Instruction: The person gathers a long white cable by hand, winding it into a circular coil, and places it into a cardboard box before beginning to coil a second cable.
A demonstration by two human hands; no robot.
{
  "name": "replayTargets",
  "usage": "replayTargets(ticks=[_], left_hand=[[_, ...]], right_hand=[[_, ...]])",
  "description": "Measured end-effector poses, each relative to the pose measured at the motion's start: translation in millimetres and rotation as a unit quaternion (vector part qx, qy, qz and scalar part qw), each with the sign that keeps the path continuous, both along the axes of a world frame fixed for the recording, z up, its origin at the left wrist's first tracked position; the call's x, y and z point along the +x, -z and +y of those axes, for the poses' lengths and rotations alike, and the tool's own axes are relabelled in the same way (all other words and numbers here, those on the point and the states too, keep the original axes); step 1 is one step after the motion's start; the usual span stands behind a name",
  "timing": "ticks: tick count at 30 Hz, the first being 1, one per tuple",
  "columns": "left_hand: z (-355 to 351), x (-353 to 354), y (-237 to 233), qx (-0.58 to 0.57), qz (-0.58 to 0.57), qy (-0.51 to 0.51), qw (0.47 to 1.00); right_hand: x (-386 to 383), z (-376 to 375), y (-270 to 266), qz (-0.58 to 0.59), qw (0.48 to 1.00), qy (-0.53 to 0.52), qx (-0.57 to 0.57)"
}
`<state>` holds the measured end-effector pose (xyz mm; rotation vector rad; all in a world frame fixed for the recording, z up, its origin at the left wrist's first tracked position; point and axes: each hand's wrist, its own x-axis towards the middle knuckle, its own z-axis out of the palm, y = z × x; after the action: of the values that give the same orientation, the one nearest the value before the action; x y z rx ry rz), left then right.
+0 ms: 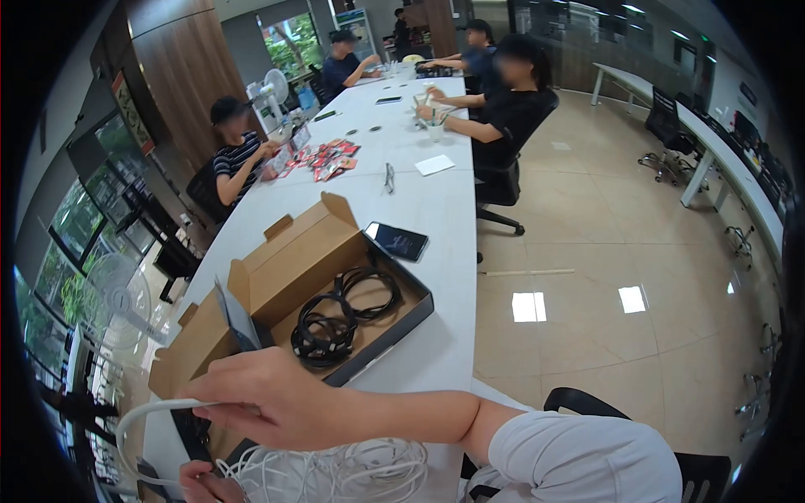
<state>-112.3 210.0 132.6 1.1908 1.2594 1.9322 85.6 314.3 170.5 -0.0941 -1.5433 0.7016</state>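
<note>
My right hand [260, 398] reaches across to the left in a white sleeve and pinches a white cable [134, 417] that arcs out in a loop. At the bottom edge my left hand [201, 484], only partly in view, grips the same cable lower down. A loose bundle of white cables [356, 468] lies on the white table [436, 201] just under my right forearm. Behind my hands stands an open cardboard box [302, 251] with coiled black cables [340, 317] in it. A dark phone [397, 241] lies by the box's far corner.
Several people sit along the far part of the table, with red packets [329, 158], a white sheet [434, 164] and glasses [390, 177] near them. A fan [117, 302] stands on the left. A black chair [612, 411] is at my right; tiled floor lies beyond.
</note>
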Motion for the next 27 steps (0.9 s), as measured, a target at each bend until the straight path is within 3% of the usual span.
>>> replayTargets(ticks=[1, 4, 5, 8, 12, 15, 19, 22, 24, 27], left_hand=[[-6, -10, 1, 0.018, -0.065, 0.012, 0.998], [-13, -9, -12, 0.137, -0.141, 0.223, 0.955], [-11, -9, -16, 0.144, -0.111, 0.263, 0.948], [-11, 11, -9, 0.117, -0.029, 0.231, 0.966], [4, 39, -8, 0.251, 0.204, 0.416, 0.850], [-8, 37, -8, 0.132, 0.183, 0.431, 0.874], [0, 32, -2, 0.025, 0.263, 0.172, 0.949], [4, 30, 4, -0.058, 0.302, -0.072, 0.949], [8, 33, 6, -0.058, 0.285, -0.108, 0.951], [6, 35, 7, -0.065, 0.318, -0.112, 0.939]], right_hand=[[-1, 1, 1, -0.035, 0.999, 0.006, -0.005], [-4, 8, 8, -0.121, 0.992, 0.021, -0.021], [-7, 10, 11, -0.133, 0.990, 0.022, -0.035], [-19, 15, 23, -0.191, 0.979, 0.048, -0.052], [-31, 8, 26, -0.208, 0.977, 0.028, -0.018], [-33, 0, 26, -0.264, 0.964, -0.035, 0.000], [-32, -4, 21, -0.211, 0.963, -0.157, -0.060], [-24, -6, 15, -0.165, 0.950, -0.250, -0.090], [-14, -11, 6, -0.147, 0.923, -0.327, -0.137], [-28, -14, 20, -0.152, 0.928, -0.304, -0.150]])
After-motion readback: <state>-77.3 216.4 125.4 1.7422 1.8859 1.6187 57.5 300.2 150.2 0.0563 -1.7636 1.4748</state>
